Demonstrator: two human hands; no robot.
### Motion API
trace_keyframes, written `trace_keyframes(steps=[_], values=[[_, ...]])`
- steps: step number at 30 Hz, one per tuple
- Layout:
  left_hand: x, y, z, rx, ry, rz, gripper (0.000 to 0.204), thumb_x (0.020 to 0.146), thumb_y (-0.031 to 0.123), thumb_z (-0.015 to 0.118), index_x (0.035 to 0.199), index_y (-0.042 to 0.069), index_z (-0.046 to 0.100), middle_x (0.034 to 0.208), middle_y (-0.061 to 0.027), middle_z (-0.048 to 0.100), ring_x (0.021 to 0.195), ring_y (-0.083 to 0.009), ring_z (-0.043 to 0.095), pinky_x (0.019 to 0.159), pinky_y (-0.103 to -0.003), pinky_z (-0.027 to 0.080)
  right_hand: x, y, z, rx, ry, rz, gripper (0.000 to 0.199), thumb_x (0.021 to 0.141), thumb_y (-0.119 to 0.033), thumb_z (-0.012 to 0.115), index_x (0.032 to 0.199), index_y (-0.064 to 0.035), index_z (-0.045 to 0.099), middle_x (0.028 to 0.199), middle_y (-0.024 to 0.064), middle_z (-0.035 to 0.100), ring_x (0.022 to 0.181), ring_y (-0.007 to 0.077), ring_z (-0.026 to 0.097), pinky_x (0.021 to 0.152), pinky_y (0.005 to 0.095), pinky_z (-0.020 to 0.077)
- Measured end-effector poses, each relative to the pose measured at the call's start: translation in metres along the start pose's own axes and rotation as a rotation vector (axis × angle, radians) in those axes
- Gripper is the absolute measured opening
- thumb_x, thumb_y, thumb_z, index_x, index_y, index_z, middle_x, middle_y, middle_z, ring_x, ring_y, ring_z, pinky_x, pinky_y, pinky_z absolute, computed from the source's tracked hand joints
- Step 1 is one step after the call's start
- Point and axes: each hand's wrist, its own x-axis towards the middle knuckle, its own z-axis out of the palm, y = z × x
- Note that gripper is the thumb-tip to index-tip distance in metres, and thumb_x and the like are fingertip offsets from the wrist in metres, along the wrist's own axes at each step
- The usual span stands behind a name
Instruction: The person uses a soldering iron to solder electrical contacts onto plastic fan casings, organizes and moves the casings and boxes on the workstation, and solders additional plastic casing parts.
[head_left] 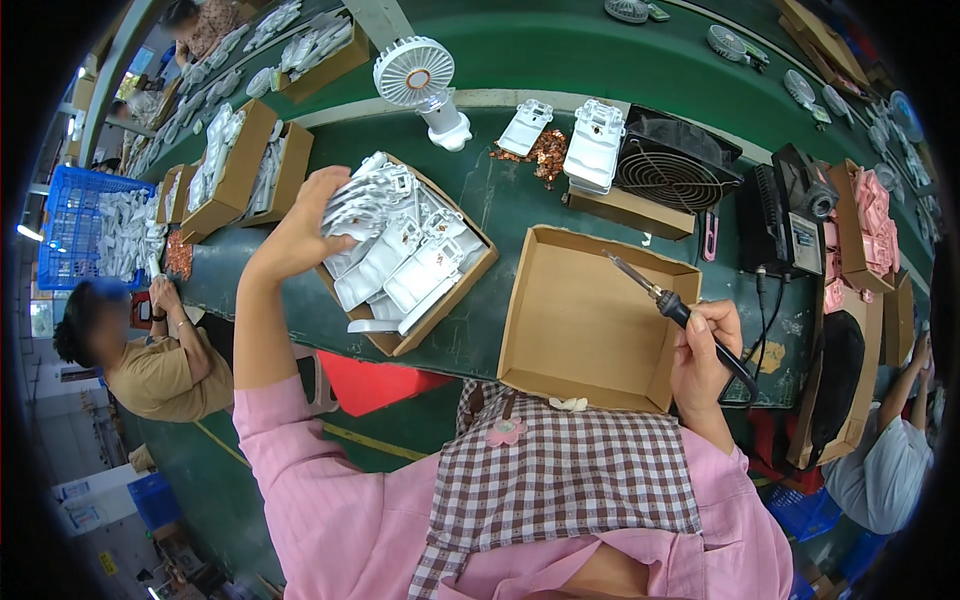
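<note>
My left hand [303, 225] is closed around a stack of white plastic casings [372, 198], thumb below and fingers over the top. The stack is at the left side of a cardboard box [455, 292] that holds more of the same casings. In my right hand [708, 345] is a soldering iron [672, 305], gripped by its black handle. Its metal tip points up and left, over an open cardboard tray [585, 310] in front of me.
A small white fan [415, 75] stands behind the box. Beyond the tray are a pile of copper-coloured pieces [549, 152], stacked white casings [595, 140] and a black cooling fan [675, 170]. Pink parts [875, 225] fill a box at right. A co-worker [165, 365] sits at left.
</note>
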Motion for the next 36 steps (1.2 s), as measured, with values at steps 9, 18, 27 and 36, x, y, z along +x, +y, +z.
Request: trace_keyframes(steps=[9,18,27,36], values=[[0.011,0.013,0.014,0.312,-0.09,-0.073,0.082,0.062,0.013,0.078,0.129,0.004,0.032,0.132,-0.0149,0.038,0.128,-0.0328,0.032,0.105,-0.04,0.026,0.001,-0.001,0.0,0.005,0.011,0.009,0.013,0.086,-0.011,0.059,0.088,-0.0031,0.049,0.059,0.0021,0.05,0.044,0.0034,0.039,0.04,0.0166,0.027],[0.004,0.017,0.019,0.194,0.067,-0.127,0.086,0.058,0.005,0.079,0.132,0.006,0.034,0.119,-0.0155,0.045,0.115,-0.0331,0.043,0.098,-0.038,0.035,0.0,0.0,0.001,0.005,0.018,0.002,0.013,0.086,-0.01,0.059,0.088,-0.0028,0.049,0.059,0.0024,0.05,0.045,0.0037,0.04,0.041,0.0168,0.028],[-0.021,-0.033,0.02,-0.286,0.298,-0.197,0.068,0.061,0.017,0.076,0.12,-0.001,0.048,0.108,-0.0086,0.056,0.099,-0.0191,0.053,0.092,-0.03,0.038,0.002,-0.002,-0.004,0.039,-0.026,-0.008,0.013,0.086,-0.01,0.06,0.087,-0.0025,0.05,0.06,0.0032,0.052,0.045,0.0042,0.041,0.041,0.0164,0.0311],[-0.042,-0.036,0.057,-0.328,0.475,-0.157,0.069,0.063,0.028,0.075,0.119,0.0,0.046,0.107,-0.0086,0.052,0.1,-0.0201,0.05,0.09,-0.031,0.038,0.002,-0.002,-0.005,0.027,-0.035,0.014,0.011,0.085,-0.009,0.06,0.084,-0.0028,0.051,0.061,0.0025,0.053,0.046,0.0036,0.043,0.042,0.0161,0.0326]])
